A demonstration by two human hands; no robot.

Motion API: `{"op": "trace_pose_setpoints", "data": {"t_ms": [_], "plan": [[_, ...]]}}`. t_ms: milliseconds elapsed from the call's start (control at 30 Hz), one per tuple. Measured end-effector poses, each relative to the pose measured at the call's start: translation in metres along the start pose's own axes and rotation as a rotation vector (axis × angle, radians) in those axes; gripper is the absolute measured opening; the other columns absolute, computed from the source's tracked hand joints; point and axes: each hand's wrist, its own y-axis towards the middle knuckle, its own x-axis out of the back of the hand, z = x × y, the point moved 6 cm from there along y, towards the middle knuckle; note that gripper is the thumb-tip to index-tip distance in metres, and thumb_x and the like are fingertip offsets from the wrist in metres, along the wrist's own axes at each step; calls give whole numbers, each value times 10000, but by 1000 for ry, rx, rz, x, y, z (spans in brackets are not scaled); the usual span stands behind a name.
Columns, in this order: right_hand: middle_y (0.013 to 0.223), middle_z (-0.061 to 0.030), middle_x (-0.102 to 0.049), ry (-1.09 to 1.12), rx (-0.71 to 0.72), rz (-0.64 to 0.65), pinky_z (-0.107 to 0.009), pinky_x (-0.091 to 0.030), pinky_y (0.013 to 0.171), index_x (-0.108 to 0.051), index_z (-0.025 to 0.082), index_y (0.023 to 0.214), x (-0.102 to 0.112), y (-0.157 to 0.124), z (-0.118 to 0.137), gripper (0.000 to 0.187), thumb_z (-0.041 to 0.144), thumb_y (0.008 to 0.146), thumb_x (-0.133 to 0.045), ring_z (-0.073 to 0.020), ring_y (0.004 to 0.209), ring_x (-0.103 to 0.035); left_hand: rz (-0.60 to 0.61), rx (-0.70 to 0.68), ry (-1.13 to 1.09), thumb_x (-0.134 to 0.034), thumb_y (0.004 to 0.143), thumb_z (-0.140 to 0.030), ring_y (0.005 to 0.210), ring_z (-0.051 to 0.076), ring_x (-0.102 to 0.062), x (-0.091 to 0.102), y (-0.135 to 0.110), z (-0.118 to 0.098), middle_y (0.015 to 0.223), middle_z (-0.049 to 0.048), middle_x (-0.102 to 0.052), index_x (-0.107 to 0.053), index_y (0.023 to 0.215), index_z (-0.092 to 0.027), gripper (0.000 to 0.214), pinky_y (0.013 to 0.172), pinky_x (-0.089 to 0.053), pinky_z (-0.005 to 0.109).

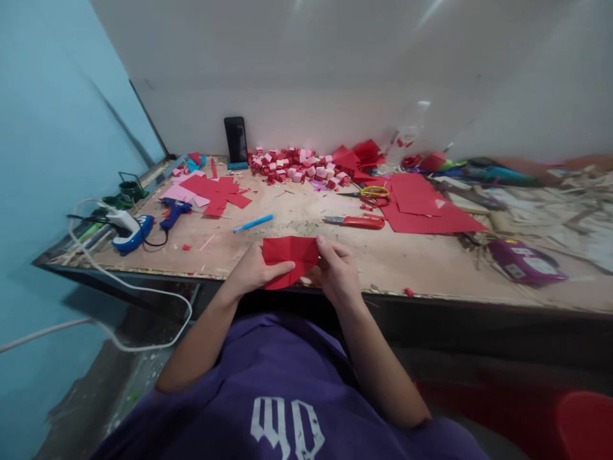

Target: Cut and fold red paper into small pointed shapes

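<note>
Both my hands hold one creased piece of red paper [288,257] over the front edge of the wooden table [383,259]. My left hand [253,271] grips its left side, thumb lying across the lower face. My right hand [338,271] pinches its right side, thumb at the top corner. A red utility knife [355,222], scissors with yellow handles [371,193] and a blue pen-like tool [253,223] lie on the table beyond the paper.
A heap of small red and pink folded pieces [299,165] sits at the back beside an upright phone [236,142]. Red sheets [421,206] lie right, red cut-outs [218,193] left. Glue guns [138,228] with cables occupy the left edge. A purple packet [524,262] rests at right.
</note>
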Motion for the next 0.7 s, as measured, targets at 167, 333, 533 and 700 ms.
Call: {"op": "trace_pose_setpoints", "data": {"t_ms": [167,333,533,700], "plan": [[760,-53,-789,28,-66,-10,-340,-611,669,-804,224,745,-2,0,1,471,693,775,-825,-231,708,-737,-4,-10,12,-833,809,-323,844,242,-773,-1,1,0,961,101,-825,-789,1025,-133,291,836,-636,366],[830,-88,-817,6,-138,53,-359,-624,688,-815,210,768,-6,-1,2,465,675,759,-839,-272,799,-779,24,-31,32,-810,824,-310,881,246,-778,-1,0,0,975,84,-832,-807,1020,-149,253,842,-627,358],[844,-81,-816,-3,-120,65,-361,-626,695,-812,218,804,-4,-3,3,503,718,755,-826,-267,798,-781,-13,10,37,-837,789,-311,791,229,-763,1,-1,-2,921,82,-826,-803,975,-139,256,773,-624,331],[880,-51,-825,-28,-94,63,-344,-624,672,-843,245,952,-2,-3,-1,423,631,780,-854,-238,763,-774,-21,15,9,-831,795,-321,811,230,-762,1,-1,-4,919,88,-817,-787,983,-131,271,791,-623,331]]}}
